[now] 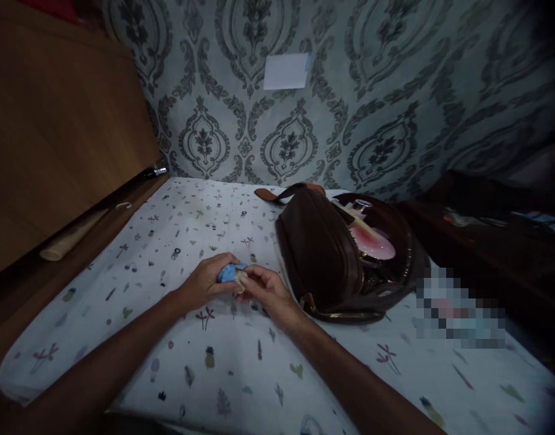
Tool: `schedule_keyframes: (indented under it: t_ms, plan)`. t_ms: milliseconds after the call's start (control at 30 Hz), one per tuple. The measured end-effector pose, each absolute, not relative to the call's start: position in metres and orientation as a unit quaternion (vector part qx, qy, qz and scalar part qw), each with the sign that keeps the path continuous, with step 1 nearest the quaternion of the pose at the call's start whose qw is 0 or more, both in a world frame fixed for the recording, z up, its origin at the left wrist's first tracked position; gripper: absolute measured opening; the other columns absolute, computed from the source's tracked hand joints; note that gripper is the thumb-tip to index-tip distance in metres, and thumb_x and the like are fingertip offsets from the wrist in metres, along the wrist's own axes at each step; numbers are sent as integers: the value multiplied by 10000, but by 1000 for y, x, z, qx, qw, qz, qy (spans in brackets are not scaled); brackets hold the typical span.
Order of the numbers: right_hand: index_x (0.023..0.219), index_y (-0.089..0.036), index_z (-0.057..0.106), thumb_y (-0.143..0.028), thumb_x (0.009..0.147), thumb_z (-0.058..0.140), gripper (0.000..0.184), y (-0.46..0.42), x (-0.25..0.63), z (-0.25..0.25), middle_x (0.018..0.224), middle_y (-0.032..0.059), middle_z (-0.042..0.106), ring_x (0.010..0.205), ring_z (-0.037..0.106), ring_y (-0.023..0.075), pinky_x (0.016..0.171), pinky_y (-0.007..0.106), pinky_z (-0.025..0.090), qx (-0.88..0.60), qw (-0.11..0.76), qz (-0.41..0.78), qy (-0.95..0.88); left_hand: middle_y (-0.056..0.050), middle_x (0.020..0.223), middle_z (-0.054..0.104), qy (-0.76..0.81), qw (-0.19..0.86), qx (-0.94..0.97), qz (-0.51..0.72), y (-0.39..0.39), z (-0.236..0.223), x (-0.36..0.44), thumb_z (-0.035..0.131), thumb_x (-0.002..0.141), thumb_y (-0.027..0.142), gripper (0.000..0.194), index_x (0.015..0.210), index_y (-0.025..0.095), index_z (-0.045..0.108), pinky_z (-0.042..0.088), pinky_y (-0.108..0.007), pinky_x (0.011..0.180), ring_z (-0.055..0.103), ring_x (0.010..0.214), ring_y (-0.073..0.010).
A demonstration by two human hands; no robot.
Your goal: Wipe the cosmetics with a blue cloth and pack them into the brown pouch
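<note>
My left hand [213, 279] is closed around a small, soft-looking blue object [227, 273] with a pale end; its exact kind is not clear. My right hand [268, 291] meets it from the other side, thumb and fingers pinching at the pale end. Both hands are just above the patterned bed sheet [241, 356]. Right of them lies a dark brown leather bag [318, 254], unzipped, with a pink, glossy, rounded item [372, 241] and a clear-capped bottle [360, 206] showing in its opening.
A wooden panel [64, 121] rises on the left, with a rolled tan item [73, 235] and a small black item [155, 171] along its base. Behind the bed is a patterned wall [241, 133] bearing a white card [286, 71]. A blurred-out item [459, 311] lies right of the bag.
</note>
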State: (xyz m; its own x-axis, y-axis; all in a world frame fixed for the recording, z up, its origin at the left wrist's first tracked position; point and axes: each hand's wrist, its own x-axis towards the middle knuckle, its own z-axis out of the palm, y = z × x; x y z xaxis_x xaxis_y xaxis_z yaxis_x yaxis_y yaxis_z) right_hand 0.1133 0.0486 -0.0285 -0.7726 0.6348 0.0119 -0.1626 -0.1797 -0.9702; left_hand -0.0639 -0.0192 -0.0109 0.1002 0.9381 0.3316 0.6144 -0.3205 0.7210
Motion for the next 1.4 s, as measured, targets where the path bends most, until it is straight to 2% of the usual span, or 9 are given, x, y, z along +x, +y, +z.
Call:
schedule_keyframes:
  t_ms: [133, 400, 633, 800, 867, 967, 1033, 1133, 1400]
  plan:
    - [896, -216, 611, -448, 649, 853, 417, 46, 112, -30, 784, -30, 654, 698, 612, 134, 678, 266, 477, -210, 283, 727, -589, 51, 691, 485, 564, 254, 681, 392, -18, -10, -64, 559, 851, 632, 445, 829, 187, 549, 344, -234, 588, 451, 631, -121]
    - [957, -232, 639, -269, 674, 811, 333, 43, 110, -38, 909, 7, 653, 824, 621, 169, 791, 311, 512, -211, 370, 607, -670, 62, 604, 413, 605, 292, 625, 398, -17, -11, -62, 464, 882, 612, 447, 737, 192, 514, 321, -240, 574, 405, 590, -118]
    - [1042, -241, 652, -281, 694, 800, 380, 43, 109, -40, 1013, 26, 648, 909, 637, 178, 854, 330, 535, -190, 384, 601, -675, 57, 603, 377, 602, 322, 576, 449, -14, -11, -57, 431, 913, 570, 446, 659, 205, 412, 342, -235, 539, 395, 569, -111]
    - [1063, -242, 646, -324, 712, 800, 392, 44, 110, -35, 1038, 38, 665, 952, 640, 197, 892, 358, 526, -213, 383, 640, -631, 51, 648, 467, 602, 334, 540, 484, -16, -10, -58, 440, 914, 451, 276, 827, 203, 525, 386, -229, 528, 455, 554, -114]
    - [1065, -237, 638, -346, 718, 799, 398, 45, 110, -33, 1015, 43, 682, 944, 641, 206, 885, 370, 523, -232, 382, 656, -609, 29, 751, 539, 595, 302, 563, 487, -18, -8, -59, 457, 875, 330, 165, 924, 208, 558, 437, -244, 626, 515, 665, -133]
    - [1057, -231, 652, -395, 700, 814, 425, 46, 111, -31, 992, 51, 688, 903, 638, 216, 840, 371, 528, -247, 381, 666, -592, -25, 1008, 611, 556, 282, 611, 488, -20, -7, -60, 500, 794, 229, 317, 1102, 216, 571, 470, -304, 840, 569, 961, -196]
    - [1064, -228, 671, -418, 696, 816, 439, 47, 111, -31, 999, 57, 682, 903, 632, 220, 828, 366, 523, -247, 384, 662, -594, -55, 1161, 594, 523, 288, 642, 480, -21, -7, -60, 540, 808, 231, 433, 1242, 226, 543, 440, -345, 958, 542, 1115, -230]
    - [1081, -225, 690, -423, 723, 798, 424, 48, 112, -31, 1024, 65, 675, 941, 624, 224, 861, 371, 507, -243, 390, 655, -599, -76, 1237, 577, 496, 308, 672, 456, -22, -6, -60, 592, 875, 315, 440, 1306, 242, 538, 415, -366, 1012, 540, 1159, -248]
    - [1093, -242, 704, -418, 710, 812, 435, 49, 111, -34, 1037, 56, 670, 963, 627, 217, 908, 384, 495, -226, 404, 652, -601, -63, 1161, 635, 530, 354, 631, 442, -20, -5, -62, 621, 884, 442, 401, 1211, 213, 587, 464, -310, 894, 589, 1081, -238]
